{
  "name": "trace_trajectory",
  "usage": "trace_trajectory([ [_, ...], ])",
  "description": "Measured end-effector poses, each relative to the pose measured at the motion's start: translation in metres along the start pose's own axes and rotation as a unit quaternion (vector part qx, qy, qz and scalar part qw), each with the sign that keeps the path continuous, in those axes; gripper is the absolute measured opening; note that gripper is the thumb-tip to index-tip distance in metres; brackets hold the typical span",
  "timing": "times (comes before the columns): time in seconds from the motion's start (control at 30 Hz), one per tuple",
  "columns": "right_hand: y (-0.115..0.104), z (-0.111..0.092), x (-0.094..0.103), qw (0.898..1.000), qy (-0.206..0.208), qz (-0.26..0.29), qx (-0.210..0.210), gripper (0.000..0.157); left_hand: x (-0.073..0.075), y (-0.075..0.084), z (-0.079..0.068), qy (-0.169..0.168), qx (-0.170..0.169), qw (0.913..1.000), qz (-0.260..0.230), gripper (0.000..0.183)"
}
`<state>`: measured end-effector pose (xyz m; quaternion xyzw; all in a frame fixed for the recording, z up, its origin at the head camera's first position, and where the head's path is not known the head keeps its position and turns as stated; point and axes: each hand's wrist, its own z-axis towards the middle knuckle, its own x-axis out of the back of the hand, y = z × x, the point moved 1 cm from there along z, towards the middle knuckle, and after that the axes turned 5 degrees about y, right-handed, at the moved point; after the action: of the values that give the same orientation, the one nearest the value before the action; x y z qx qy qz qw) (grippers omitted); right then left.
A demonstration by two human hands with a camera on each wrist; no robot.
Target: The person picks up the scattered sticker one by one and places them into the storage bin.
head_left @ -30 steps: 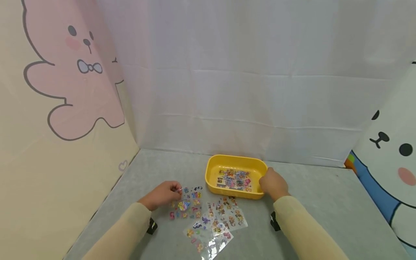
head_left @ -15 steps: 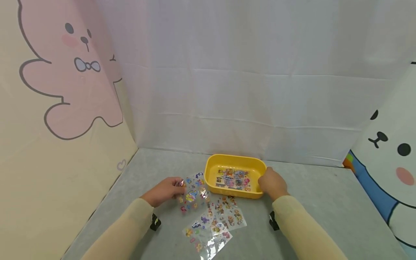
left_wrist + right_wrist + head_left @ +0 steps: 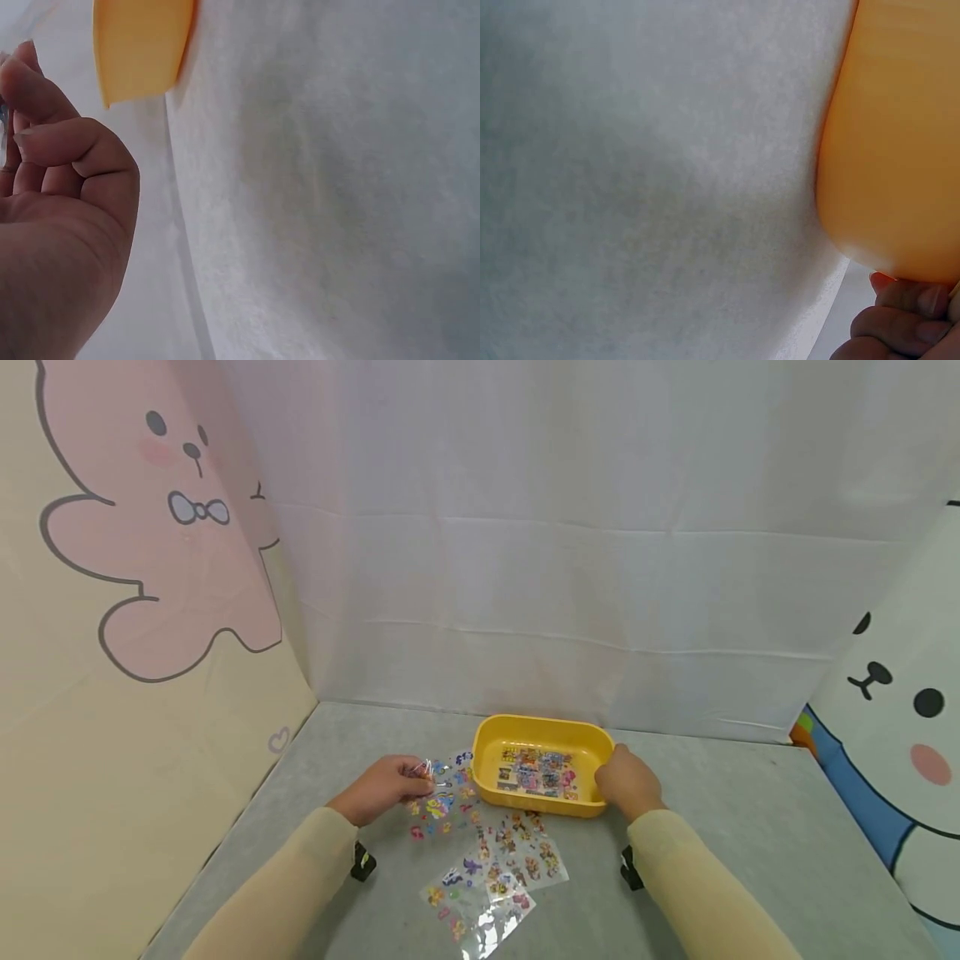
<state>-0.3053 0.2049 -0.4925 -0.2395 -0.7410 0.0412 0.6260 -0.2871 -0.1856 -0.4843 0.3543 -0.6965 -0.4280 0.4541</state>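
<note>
Sticker sheet [image 3: 441, 807] is partly hidden by the left hand [image 3: 380, 791].

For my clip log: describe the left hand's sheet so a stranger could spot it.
On the gray table sits a yellow tray. Left of it is a clear sheet dotted with stickers. Unlike the sheets lying nearer the camera, it's held by the left hand.

creased white backdrop [image 3: 555, 568] | cream left wall [image 3: 105, 777], pink bear [image 3: 168, 556] | grey tabletop [image 3: 757, 835]

Tray [image 3: 542, 804] on tbl [image 3: 750, 835], just behind sticker shts [image 3: 534, 865]
</note>
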Motion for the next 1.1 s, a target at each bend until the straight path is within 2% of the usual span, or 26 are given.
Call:
trace_trajectory([
  [0.2,0.001,0.000,0.000,1.000,-0.003,-0.002,-0.003,0.057,-0.006,0.011,0.009,-0.006,-0.004,0.9999,0.010,0.032],
  [0.33,0.001,0.001,0.001,1.000,-0.003,-0.005,-0.006,0.058,-0.013,0.021,0.018,-0.025,-0.014,0.9996,0.008,0.036],
  [0.47,0.000,0.001,0.001,1.000,-0.004,-0.003,-0.004,0.058,-0.020,0.032,0.027,-0.047,-0.024,0.9985,0.013,0.034],
  [0.7,0.001,0.002,-0.002,1.000,0.011,0.004,0.008,0.053,-0.032,0.051,0.044,-0.073,-0.026,0.9970,-0.009,0.027],
  [0.9,0.001,0.002,-0.002,1.000,0.006,0.010,0.003,0.052,-0.042,0.062,0.057,-0.061,-0.018,0.9978,0.017,0.018],
  [1.1,0.002,0.002,-0.001,1.000,0.008,0.007,0.012,0.053,-0.054,0.070,0.073,-0.026,-0.002,0.9989,0.040,0.015],
])
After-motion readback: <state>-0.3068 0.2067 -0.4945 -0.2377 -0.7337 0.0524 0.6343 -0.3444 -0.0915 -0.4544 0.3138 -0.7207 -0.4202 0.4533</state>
